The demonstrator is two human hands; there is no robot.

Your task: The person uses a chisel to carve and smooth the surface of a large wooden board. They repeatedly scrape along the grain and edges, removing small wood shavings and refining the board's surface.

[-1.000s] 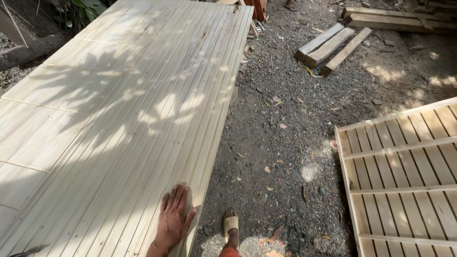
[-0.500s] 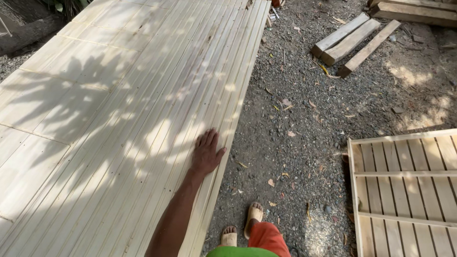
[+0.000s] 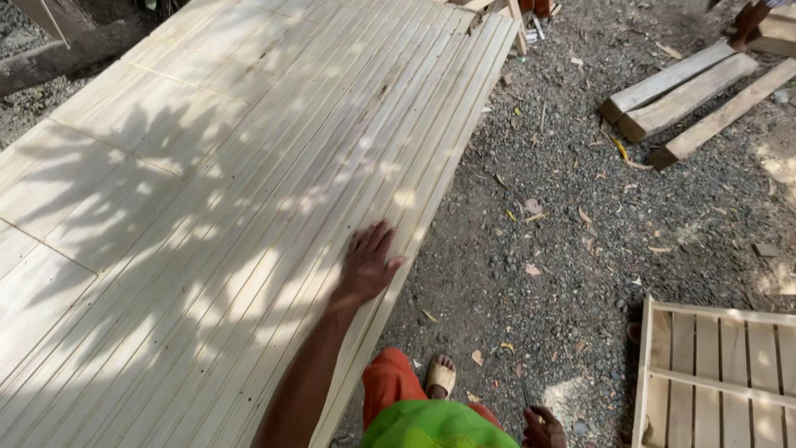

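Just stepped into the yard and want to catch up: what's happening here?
A person's left hand lies flat, fingers spread, near the right edge of a large panel of pale grooved wooden boards. The right hand hangs low over the gravel ground, possibly holding something thin. A slatted wooden frame lies to the right, loose timbers further off.

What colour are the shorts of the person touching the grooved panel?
Orange shorts, seen best in the head view, below the left hand.

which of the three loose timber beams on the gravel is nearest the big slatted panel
The left beam of the three, lying closest to the panel's far right edge. The middle beam and the right beam lie farther out on the gravel.
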